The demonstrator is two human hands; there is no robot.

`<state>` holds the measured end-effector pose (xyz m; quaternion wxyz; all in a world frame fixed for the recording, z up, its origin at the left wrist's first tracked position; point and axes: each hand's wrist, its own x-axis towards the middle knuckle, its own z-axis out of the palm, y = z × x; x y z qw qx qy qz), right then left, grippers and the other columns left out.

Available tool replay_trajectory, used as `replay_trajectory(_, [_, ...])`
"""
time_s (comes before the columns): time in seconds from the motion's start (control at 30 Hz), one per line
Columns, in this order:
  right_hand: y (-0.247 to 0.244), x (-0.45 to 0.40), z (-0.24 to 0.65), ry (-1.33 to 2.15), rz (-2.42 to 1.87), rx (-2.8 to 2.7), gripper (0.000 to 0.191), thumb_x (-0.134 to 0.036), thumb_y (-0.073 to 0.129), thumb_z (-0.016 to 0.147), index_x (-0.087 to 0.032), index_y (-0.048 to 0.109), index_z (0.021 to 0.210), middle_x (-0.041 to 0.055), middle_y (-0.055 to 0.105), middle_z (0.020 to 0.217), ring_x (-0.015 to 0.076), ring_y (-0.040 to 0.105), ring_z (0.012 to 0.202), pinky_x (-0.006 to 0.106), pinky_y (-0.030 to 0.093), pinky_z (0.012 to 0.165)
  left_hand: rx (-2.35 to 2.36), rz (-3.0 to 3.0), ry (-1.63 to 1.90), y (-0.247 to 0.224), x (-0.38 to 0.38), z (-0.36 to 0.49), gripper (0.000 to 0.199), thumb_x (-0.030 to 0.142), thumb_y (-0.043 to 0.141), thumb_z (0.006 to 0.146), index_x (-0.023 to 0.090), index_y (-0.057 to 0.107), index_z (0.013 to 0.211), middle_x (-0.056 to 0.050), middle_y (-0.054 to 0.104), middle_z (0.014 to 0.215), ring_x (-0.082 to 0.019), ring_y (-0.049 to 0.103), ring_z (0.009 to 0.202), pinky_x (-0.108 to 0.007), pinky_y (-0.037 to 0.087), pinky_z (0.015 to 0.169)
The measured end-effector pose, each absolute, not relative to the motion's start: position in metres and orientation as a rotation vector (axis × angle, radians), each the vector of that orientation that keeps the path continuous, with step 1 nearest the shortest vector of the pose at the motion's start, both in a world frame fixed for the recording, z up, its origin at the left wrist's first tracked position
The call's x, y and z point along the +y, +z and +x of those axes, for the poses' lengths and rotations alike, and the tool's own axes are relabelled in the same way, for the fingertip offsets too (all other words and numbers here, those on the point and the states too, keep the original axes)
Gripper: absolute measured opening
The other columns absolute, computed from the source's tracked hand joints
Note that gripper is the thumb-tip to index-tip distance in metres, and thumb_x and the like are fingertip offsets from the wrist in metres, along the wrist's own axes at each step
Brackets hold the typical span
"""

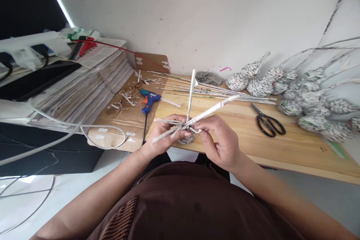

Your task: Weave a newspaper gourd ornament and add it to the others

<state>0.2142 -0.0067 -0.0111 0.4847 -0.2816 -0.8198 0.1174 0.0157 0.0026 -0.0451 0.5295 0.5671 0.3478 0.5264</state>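
Note:
A small woven paper gourd [186, 139] is held above the table's front edge, with several rolled paper sticks [210, 110] fanning out of its top. My left hand [166, 135] wraps round its left side, the thumb lying across the weave. At the right of the piece, my right hand [221, 138] pinches the short end of a paper strip [196, 130] between thumb and index finger. One stick [191, 95] points straight up, and others slant to the left over my left hand. The underside of the piece is partly hidden by my fingers.
Black-handled scissors [268, 122] lie right on the wooden table [244, 144]. Loose paper sticks [213, 92] lie behind. Several finished woven gourds [260, 86] stand along the wall. Left are a blue glue gun [151, 101] on cardboard [112, 135], a newspaper stack [104, 67] and a white cable [102, 126].

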Motion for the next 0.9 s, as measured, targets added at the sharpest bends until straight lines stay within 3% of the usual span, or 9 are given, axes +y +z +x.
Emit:
replay_trajectory(0.17, [-0.008, -0.001, 0.216, 0.136, -0.641, -2.056, 0.028, -0.008, 0.054, 0.093, -0.027, 0.060, 0.113, 0.0061, 0.073, 0.105, 0.0230, 0.069, 0.096, 0.042, 0.057, 0.086, 0.860, 1.401, 1.233, -0.043, 0.002, 0.015, 0.033, 0.028, 0.088, 0.071, 0.019, 0.070, 0.096, -0.003, 0.077, 0.091, -0.019, 0.072, 0.081, -0.031, 0.059, 0.078])
replay_trajectory(0.47, [0.004, 0.009, 0.228, -0.117, -0.783, -1.993, 0.027, -0.002, 0.055, 0.090, -0.025, 0.063, 0.101, 0.0052, 0.075, 0.099, 0.0231, 0.070, 0.095, 0.039, 0.057, 0.083, 0.879, 1.408, 1.278, -0.044, 0.000, 0.015, 0.031, 0.027, 0.088, 0.070, 0.018, 0.069, 0.093, -0.007, 0.077, 0.102, -0.021, 0.072, 0.092, -0.032, 0.058, 0.085])
replay_trajectory(0.73, [0.009, 0.010, 0.232, -0.247, -0.750, -2.060, 0.024, -0.003, 0.061, 0.086, -0.023, 0.066, 0.100, 0.0073, 0.075, 0.099, 0.0257, 0.069, 0.099, 0.045, 0.058, 0.089, 0.951, 1.371, 1.252, -0.045, 0.002, 0.014, 0.035, 0.029, 0.089, 0.069, 0.019, 0.068, 0.095, -0.004, 0.078, 0.095, -0.020, 0.073, 0.083, -0.031, 0.060, 0.076])
replay_trajectory(0.9, [0.020, -0.005, 0.228, -0.339, -0.922, -2.269, 0.033, -0.003, 0.062, 0.080, -0.016, 0.071, 0.108, 0.0110, 0.072, 0.118, 0.0361, 0.054, 0.129, 0.056, 0.043, 0.111, 0.921, 1.369, 1.280, -0.045, 0.003, 0.015, 0.034, 0.026, 0.089, 0.068, 0.018, 0.069, 0.094, -0.003, 0.077, 0.090, -0.018, 0.072, 0.077, -0.028, 0.059, 0.071])
